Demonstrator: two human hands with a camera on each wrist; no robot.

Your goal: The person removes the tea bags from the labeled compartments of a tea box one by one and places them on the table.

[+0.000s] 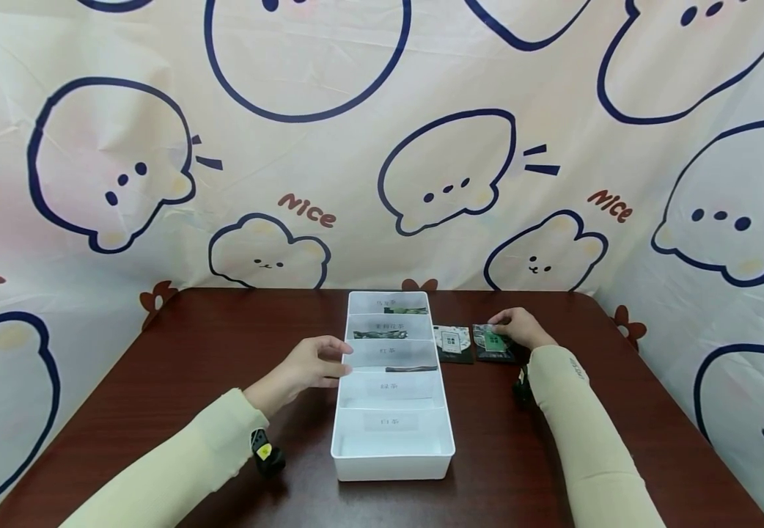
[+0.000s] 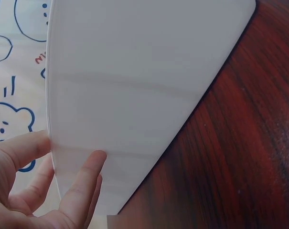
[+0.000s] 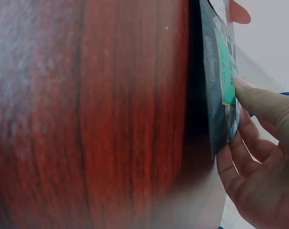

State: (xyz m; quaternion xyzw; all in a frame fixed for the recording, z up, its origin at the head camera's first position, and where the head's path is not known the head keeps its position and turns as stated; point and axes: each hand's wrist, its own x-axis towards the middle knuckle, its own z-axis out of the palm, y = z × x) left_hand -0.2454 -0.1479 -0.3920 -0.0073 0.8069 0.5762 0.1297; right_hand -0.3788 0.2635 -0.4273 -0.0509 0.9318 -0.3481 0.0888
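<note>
A long white box (image 1: 391, 470) with several labelled compartments stands lengthwise on the table. My left hand (image 1: 308, 364) is at its left side, fingertips touching the rim and outer wall. In the left wrist view, the fingers of the left hand (image 2: 72, 186) are spread against that white wall (image 2: 125, 109). To the right of the box, my right hand (image 1: 519, 327) pinches the far right edge of a dark tea sachet with a green label (image 1: 496, 343). The right wrist view shows the thumb on the face of the sachet (image 3: 227, 76) and fingers at its edge.
A second dark sachet with a white label (image 1: 452, 343) lies between the box and the green-labelled one. Thin sachets stand in the three rear compartments, among them a green one (image 1: 380, 334). The brown table (image 1: 243, 323) ends at a patterned cloth backdrop (image 1: 349, 169).
</note>
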